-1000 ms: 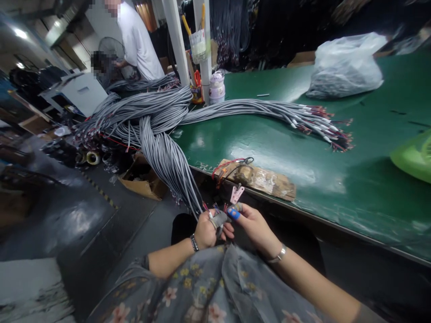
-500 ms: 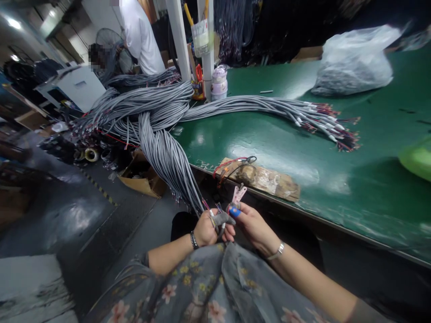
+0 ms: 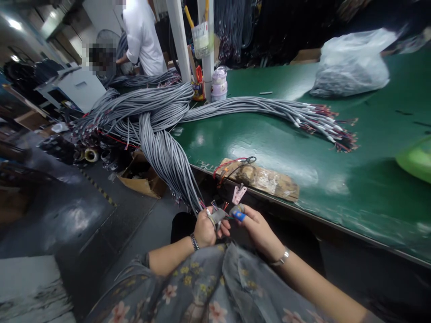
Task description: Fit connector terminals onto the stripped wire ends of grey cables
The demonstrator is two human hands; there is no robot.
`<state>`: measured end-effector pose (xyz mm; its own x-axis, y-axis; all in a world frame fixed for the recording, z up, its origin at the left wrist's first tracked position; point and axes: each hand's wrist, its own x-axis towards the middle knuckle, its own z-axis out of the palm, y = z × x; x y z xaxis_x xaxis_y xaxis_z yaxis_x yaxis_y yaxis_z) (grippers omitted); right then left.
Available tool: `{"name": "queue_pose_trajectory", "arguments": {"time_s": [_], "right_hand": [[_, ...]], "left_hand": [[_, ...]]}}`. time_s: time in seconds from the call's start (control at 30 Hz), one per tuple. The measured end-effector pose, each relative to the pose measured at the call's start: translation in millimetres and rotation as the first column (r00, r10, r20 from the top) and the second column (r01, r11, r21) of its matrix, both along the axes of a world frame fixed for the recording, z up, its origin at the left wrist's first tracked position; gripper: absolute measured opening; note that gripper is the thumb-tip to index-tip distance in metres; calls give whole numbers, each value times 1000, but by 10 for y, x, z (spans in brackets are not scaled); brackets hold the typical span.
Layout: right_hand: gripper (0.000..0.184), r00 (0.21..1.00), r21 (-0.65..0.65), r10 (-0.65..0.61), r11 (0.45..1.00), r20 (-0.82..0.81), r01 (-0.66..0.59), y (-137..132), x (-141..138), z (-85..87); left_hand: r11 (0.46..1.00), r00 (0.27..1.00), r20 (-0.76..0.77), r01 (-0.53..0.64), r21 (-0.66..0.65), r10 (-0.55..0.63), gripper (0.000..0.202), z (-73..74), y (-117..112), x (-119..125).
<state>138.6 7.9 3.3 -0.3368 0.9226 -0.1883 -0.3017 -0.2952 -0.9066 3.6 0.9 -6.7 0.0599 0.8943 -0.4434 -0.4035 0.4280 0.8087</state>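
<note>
Left hand pinching wires, right hand — pressed together (contents unclear), one pink clip

This is a wiring workshop: thick bundles of grey multi-core cables with stripped, coloured ends lie across a long green workbench (scuffed along its front edge), more cable hanks hang behind, and black-and-yellow hazard tape marks the grey floor.

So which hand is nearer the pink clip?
Right: in the picture, the right hand is just below the pink clip. The left hand is farther off, down and left of it.
</note>
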Motion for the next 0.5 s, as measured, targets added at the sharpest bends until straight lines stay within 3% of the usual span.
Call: {"name": "queue_pose_trajectory", "arguments": {"time_s": [0.1,0.27,0.5], "right_hand": [[31,999,-78,-14,997,-32,11,42,-37,7],[24,950,-133,142,974,-278,-185,58,-107,24],[23,970,-182,1,982,-244,-47,112,-46,-85]], "left_hand": [[999,999,-17,43,4,-43,43,19,-7,-4],[995,995,-27,95,27,-95,41,46,-23,-18],[992,993,-19,119,37,-119,40,67,-15,-37]]}}
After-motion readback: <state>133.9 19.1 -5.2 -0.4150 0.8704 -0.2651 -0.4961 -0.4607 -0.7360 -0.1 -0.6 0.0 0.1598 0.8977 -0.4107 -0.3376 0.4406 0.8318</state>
